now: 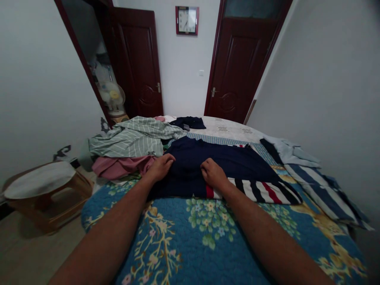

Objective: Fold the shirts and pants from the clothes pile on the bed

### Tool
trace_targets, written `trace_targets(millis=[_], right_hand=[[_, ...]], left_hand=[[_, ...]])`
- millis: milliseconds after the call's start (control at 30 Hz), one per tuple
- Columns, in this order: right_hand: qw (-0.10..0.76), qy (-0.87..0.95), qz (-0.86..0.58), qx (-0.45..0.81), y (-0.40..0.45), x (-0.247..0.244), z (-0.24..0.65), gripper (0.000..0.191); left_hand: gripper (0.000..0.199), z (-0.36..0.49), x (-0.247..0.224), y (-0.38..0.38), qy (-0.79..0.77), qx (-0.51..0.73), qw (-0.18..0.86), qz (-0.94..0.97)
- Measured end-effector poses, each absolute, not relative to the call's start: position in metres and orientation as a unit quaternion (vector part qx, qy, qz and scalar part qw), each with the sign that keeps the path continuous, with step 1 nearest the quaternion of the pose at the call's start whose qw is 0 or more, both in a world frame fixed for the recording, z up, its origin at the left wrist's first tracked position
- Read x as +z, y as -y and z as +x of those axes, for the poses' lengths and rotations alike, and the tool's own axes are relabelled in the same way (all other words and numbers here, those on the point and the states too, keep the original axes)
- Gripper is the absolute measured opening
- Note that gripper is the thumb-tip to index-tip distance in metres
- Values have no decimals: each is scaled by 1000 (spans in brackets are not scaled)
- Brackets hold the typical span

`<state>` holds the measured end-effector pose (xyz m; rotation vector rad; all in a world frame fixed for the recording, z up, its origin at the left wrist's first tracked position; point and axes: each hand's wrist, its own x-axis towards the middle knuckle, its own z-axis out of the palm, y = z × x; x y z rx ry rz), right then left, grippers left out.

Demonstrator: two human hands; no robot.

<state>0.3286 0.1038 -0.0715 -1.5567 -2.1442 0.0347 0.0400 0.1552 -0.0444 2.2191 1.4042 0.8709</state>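
A navy garment [231,158] lies spread sideways on the blue floral cover [190,237], with white, black and red stripes along its near right edge. My left hand [162,167] is at the garment's left part, fingers curled and pinching the navy cloth. My right hand [212,173] rests near the garment's middle, its fingers closed on the same cloth, just above the red and white stripe.
A green striped cloth [130,136] and a pink cloth [121,167] are heaped at the left. Folded blue-and-white striped clothes [314,188] lie at the right edge. A dark garment [191,122] lies at the far side. A stool [44,182] stands at left.
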Motion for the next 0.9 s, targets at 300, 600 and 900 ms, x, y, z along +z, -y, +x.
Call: trace_targets(millis=[300,600,900], right_hand=[[327,706,-625,55,-115,-77,339,19],[327,712,-613,97,-110,-74,338,30],[309,736,-601,36,-106,-76,334,37]], left_hand=[[47,39,-56,-162,-510,307,255,762],[41,42,-48,-157,-491,305,196,792],[57,36,-47,-159,-524,289,225,769]])
